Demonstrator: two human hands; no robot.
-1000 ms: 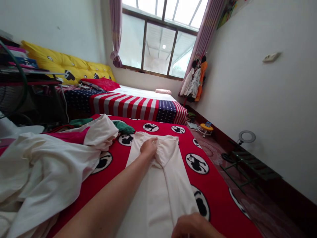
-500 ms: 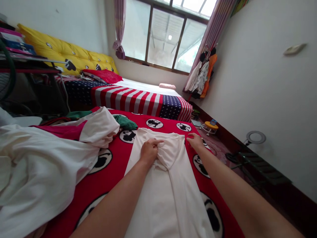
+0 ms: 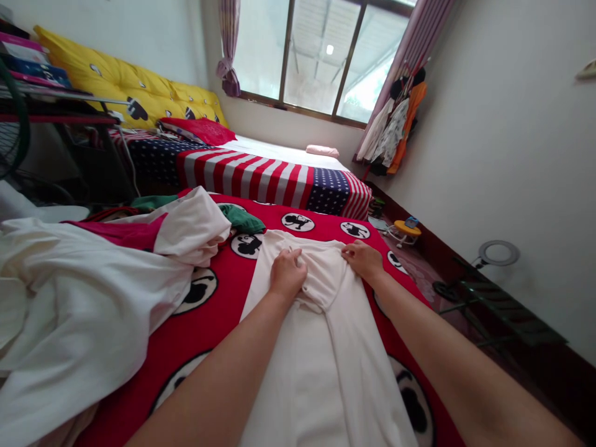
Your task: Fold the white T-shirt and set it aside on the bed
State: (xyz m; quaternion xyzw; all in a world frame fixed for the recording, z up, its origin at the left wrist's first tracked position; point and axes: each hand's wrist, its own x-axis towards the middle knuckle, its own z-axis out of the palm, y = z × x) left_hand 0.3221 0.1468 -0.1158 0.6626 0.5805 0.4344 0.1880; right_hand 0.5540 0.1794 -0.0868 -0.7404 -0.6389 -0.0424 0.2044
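A cream-white garment (image 3: 311, 372) lies lengthwise in front of me on a red cloth (image 3: 214, 329) with black-and-white round prints. A long strip like a sleeve runs down its right side, and the fabric is bunched near its far end. My left hand (image 3: 287, 274) rests on the bunched part with its fingers curled and pinching the fabric. At the far right corner, my right hand (image 3: 364, 259) has thumb and fingers closed on the garment's edge. The fingertips of both hands are partly hidden.
A heap of white clothes (image 3: 102, 298) with a magenta piece (image 3: 123, 231) lies at left, beside a green cloth (image 3: 243, 218). Behind stands a bed with a flag-patterned cover (image 3: 261, 180). A yellow stool (image 3: 406, 228) and a ring light (image 3: 499, 253) stand at right.
My right hand has moved in from beside the garment and closed on its far right corner. My left hand's extended index finger has curled in. The view has shifted slightly.
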